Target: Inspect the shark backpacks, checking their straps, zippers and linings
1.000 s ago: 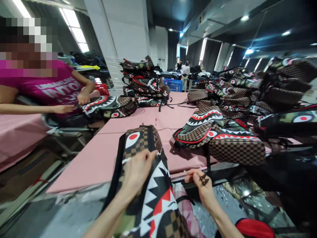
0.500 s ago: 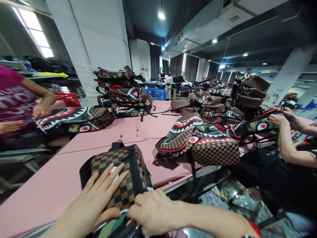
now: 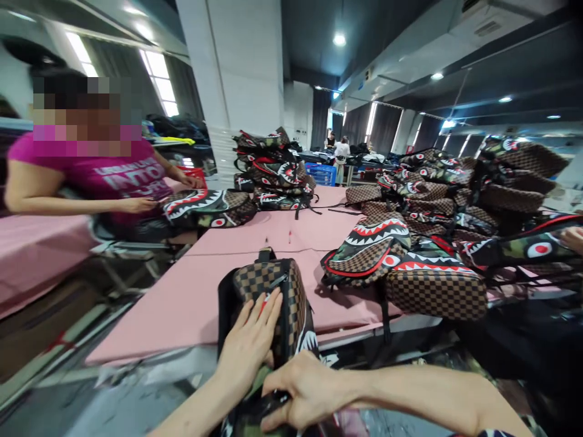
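Observation:
A brown-and-black checkered backpack (image 3: 295, 291) with a camouflage part lies at the near edge of the pink table (image 3: 182, 297), its top loop pointing away from me. My left hand (image 3: 249, 331) rests on its checkered front, palm down with the fingers stretched out. Lower down, my right hand (image 3: 303, 391) has its fingers curled round a dark part of the same backpack, near the camouflage cloth. Right of it, two shark-mouth backpacks (image 3: 364, 249) lean together on the table.
Stacks of similar backpacks stand at the back (image 3: 273, 173) and at the right (image 3: 432, 191). A person in a magenta shirt (image 3: 132, 176) sits at the left beside another backpack (image 3: 214, 206). Someone's hand (image 3: 572, 238) shows at the right edge.
The view has turned left, so the scene sits further right and more of the person at the left shows. My right hand has moved lower on the backpack.

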Demonstrator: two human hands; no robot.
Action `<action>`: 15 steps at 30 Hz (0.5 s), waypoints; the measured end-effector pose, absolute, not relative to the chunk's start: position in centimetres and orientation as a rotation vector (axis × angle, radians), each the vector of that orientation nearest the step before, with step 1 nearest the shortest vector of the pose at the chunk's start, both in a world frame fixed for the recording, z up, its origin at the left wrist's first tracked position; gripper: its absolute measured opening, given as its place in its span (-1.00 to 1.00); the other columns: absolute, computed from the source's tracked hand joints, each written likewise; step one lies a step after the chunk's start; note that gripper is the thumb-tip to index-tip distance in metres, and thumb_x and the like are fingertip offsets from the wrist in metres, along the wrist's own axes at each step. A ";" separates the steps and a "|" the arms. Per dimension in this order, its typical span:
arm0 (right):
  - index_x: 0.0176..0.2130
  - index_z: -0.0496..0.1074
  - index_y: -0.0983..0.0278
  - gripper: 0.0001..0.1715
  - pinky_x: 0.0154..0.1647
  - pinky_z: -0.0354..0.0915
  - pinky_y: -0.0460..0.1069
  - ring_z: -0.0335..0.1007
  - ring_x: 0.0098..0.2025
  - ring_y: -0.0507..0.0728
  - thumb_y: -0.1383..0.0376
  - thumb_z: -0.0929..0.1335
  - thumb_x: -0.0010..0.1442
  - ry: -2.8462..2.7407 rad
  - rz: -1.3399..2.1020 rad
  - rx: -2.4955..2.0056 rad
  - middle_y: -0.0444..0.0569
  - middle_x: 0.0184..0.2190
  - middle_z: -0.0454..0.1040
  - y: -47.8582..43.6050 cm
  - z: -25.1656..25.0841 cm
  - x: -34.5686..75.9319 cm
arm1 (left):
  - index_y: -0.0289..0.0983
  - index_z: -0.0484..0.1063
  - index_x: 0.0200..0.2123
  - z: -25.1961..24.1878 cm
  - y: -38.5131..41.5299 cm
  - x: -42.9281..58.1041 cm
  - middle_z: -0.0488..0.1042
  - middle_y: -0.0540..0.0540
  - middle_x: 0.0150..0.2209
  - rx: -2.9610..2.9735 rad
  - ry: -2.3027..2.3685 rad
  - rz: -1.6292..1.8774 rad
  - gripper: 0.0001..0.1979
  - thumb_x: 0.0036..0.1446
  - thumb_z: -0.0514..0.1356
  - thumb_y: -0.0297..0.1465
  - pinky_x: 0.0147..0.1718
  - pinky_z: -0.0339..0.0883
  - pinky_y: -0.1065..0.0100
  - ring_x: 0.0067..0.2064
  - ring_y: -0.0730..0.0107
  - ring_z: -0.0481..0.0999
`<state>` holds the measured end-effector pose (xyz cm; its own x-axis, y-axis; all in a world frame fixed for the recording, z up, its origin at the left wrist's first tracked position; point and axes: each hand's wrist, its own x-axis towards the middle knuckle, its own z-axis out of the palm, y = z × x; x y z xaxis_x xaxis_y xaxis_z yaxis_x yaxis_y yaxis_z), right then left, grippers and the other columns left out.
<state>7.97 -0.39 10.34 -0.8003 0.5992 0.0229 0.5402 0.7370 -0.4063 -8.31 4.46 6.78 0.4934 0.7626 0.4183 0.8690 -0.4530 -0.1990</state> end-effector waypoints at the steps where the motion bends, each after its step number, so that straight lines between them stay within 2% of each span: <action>1: -0.37 0.45 0.28 -0.69 -0.57 0.10 -0.19 0.36 -0.52 -0.01 0.08 0.40 0.03 -2.763 0.622 -0.859 -0.17 -0.58 0.45 -0.5 10.1 8.0 | -0.34 0.08 0.20 6.9 4.2 -8.3 0.11 -0.25 0.23 -2.360 -1.382 -0.403 -0.27 -0.11 0.15 -0.45 0.15 0.03 0.07 0.22 0.08 0.13; 3: -0.38 0.44 0.30 -0.71 -0.49 0.15 -0.18 0.39 -0.45 0.01 0.11 0.43 0.00 -2.708 0.670 -0.774 -0.13 -0.51 0.48 -0.7 9.7 8.4 | -0.35 0.15 0.16 7.3 3.3 -8.7 0.18 -0.27 0.19 -2.407 -1.394 -0.498 -0.33 -0.07 0.19 -0.42 0.14 0.04 0.03 0.18 0.05 0.20; 5: -0.37 0.43 0.31 -0.71 -0.43 0.18 -0.15 0.40 -0.43 0.03 0.15 0.45 -0.02 -2.614 0.708 -0.757 -0.09 -0.47 0.50 -1.0 9.6 9.1 | -0.34 0.28 0.05 7.7 1.7 -9.5 0.33 -0.26 0.10 -2.478 -1.352 -0.675 -0.55 0.05 0.15 -0.41 0.11 0.05 0.01 0.14 0.08 0.25; 7: -0.35 0.42 0.31 -0.71 -0.41 0.18 -0.13 0.38 -0.44 0.04 0.15 0.44 0.00 -2.521 0.753 -0.783 -0.08 -0.47 0.49 -1.2 9.7 9.9 | -0.30 0.39 -0.12 8.0 -0.2 -10.3 0.47 -0.18 -0.08 -2.631 -1.275 -0.847 -0.77 0.17 0.07 -0.38 0.02 0.17 0.13 0.02 0.21 0.36; 10: -0.33 0.40 0.30 -0.71 -0.42 0.15 -0.12 0.34 -0.46 0.03 0.13 0.41 0.04 -2.497 0.831 -0.796 -0.10 -0.47 0.46 -1.0 10.0 10.7 | -0.27 0.40 -0.27 8.5 -2.8 -11.0 0.49 -0.08 -0.27 -2.858 -1.286 -0.778 -0.72 0.12 0.12 -0.17 -0.24 0.23 0.28 -0.19 0.30 0.39; 12: -0.32 0.38 0.30 -0.68 -0.44 0.11 -0.12 0.30 -0.48 0.02 0.10 0.40 0.05 -2.545 0.863 -0.782 -0.13 -0.49 0.43 -0.9 10.4 11.0 | -0.26 0.40 -0.29 9.0 -4.0 -11.0 0.47 -0.08 -0.24 -2.892 -1.350 -0.569 -0.62 -0.02 0.21 -0.08 -0.31 0.16 0.29 -0.18 0.25 0.35; 15: -0.30 0.34 0.29 -0.69 -0.45 0.07 -0.11 0.26 -0.48 0.01 0.11 0.38 0.08 -2.630 0.806 -0.750 -0.15 -0.48 0.40 -1.1 10.7 11.1 | -0.26 0.39 -0.32 9.4 -5.2 -10.4 0.43 -0.08 -0.18 -2.877 -1.382 -0.419 -0.60 -0.12 0.29 -0.09 -0.30 0.09 0.28 -0.14 0.22 0.30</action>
<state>11.07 -1.11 10.71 -0.8225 0.5562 0.1190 0.3940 0.7080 -0.5861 -10.44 -5.22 9.38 0.5979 0.7764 0.1992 0.7562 -0.6288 0.1810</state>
